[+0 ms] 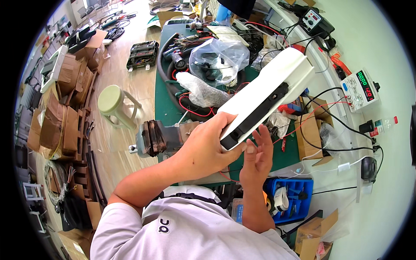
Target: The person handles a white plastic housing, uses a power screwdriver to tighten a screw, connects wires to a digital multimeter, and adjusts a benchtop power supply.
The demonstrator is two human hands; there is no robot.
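Observation:
My left hand (pixel 210 141) is closed around the lower end of a long white plastic housing (pixel 264 89) with a black strip along its side. The housing is held tilted above the bench, its wider far end pointing up and to the right. Just right of that lower end is my right hand (pixel 255 158), fingers apart and slightly curled, holding nothing; whether its fingertips touch the housing I cannot tell. Beyond the housing, a bubble-wrapped item (pixel 201 89) and a clear plastic bag (pixel 219 60) lie on the green bench top (pixel 173 113).
Thick black cable (pixel 167 78) and thin red wires cover the bench's left part. A bench power supply (pixel 360 90) with a lit display stands at the right. An open cardboard box (pixel 308 139) and a blue bin (pixel 307 190) are nearby. A stool (pixel 113 102) stands left.

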